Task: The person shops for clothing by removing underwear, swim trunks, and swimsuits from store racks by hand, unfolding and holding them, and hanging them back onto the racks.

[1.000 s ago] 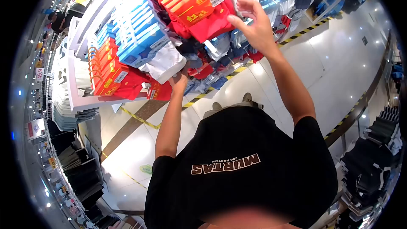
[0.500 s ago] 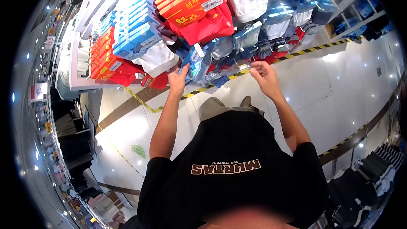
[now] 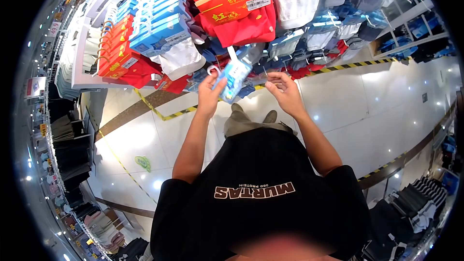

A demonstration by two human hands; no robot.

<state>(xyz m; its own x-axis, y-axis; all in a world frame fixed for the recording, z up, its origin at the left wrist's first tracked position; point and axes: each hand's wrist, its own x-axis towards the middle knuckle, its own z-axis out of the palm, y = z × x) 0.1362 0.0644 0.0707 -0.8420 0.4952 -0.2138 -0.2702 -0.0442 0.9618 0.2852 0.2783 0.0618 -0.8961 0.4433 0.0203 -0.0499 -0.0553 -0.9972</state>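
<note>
My left hand [image 3: 209, 97] is closed on a blue sock pack [image 3: 234, 81], a printed card with a white plastic hook [image 3: 212, 70] beside my fingers. The pack is tilted and slightly blurred. My right hand [image 3: 286, 95] hovers to its right, with fingers loosely bent, thumb apart from the index finger, and nothing visible between them. Directly above both hands hang red socks [image 3: 249, 26] on orange-red cards [image 3: 232, 1]. White socks [image 3: 181, 59] under blue cards [image 3: 162, 24] hang to the left.
A white display rack [image 3: 81, 65] carries several rows of hanging packs. Yellow-black tape [image 3: 338, 67] runs along the tiled floor [image 3: 338, 106] under it. Folded dark clothes [image 3: 72, 152] fill shelves at left, and more clothes [image 3: 411, 212] lie at lower right.
My left hand has drawn the blue pack down and toward me, away from the hanging rows. My right hand has shifted left, closer to the pack. The view has tilted slightly.
</note>
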